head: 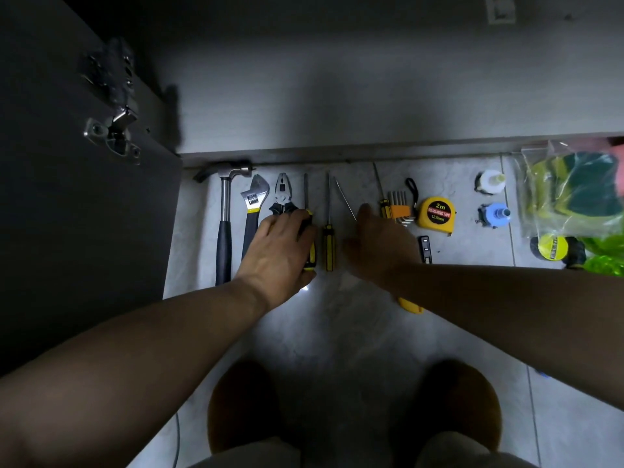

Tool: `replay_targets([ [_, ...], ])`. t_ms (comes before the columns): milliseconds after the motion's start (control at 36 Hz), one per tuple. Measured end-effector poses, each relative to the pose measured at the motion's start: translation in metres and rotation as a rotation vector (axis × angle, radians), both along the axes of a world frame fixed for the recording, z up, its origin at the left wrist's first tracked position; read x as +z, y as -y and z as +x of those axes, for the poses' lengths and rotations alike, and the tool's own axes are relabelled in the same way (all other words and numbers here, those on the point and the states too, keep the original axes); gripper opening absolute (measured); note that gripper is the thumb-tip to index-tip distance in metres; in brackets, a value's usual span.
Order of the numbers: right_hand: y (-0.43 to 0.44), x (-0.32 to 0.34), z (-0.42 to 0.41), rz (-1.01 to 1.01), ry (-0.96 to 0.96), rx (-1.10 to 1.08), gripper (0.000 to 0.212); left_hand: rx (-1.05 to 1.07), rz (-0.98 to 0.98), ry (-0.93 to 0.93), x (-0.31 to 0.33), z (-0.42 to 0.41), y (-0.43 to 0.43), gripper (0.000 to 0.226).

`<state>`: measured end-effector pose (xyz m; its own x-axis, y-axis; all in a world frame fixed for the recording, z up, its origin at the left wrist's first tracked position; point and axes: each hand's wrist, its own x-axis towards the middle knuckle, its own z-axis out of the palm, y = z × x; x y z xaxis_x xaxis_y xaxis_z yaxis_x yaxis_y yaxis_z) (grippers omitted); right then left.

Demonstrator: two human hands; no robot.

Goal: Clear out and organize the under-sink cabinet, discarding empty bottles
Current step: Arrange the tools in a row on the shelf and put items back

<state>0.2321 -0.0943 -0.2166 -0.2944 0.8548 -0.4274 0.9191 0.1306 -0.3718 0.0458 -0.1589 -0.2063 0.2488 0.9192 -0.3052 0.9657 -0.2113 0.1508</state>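
Note:
Tools lie in a row on the tiled floor in front of the open cabinet (337, 106). My left hand (280, 251) rests over the pliers' handles and curls on a yellow-and-black screwdriver (309, 244). A second screwdriver (328, 238) lies just right of it. My right hand (378, 244) covers the handle of a thin-shafted screwdriver (345, 197); whether it grips it is hidden. A yellow utility knife (410, 305) pokes out under my right forearm. Hammer (223, 228), adjustable wrench (252, 211) and pliers (282, 197) lie at the left.
Further right lie hex keys (398, 207), a yellow tape measure (436, 212), a small black item (425, 248), a white bottle (491, 181), a blue bottle (496, 215), bagged sponges (574, 194) and a tape roll (553, 248). The open cabinet door (84, 197) stands left. My feet are below.

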Motion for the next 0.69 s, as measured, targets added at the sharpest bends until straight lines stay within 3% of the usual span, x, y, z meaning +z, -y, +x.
replay_targets([
  [167, -0.002, 0.000, 0.022, -0.110, 0.104, 0.008, 0.027, -0.005, -0.007, -0.012, 0.001, 0.001, 0.001, 0.075],
  [694, -0.008, -0.008, 0.016, -0.162, -0.004, -0.043, 0.032, -0.016, -0.014, -0.023, 0.001, 0.002, 0.001, 0.079],
])
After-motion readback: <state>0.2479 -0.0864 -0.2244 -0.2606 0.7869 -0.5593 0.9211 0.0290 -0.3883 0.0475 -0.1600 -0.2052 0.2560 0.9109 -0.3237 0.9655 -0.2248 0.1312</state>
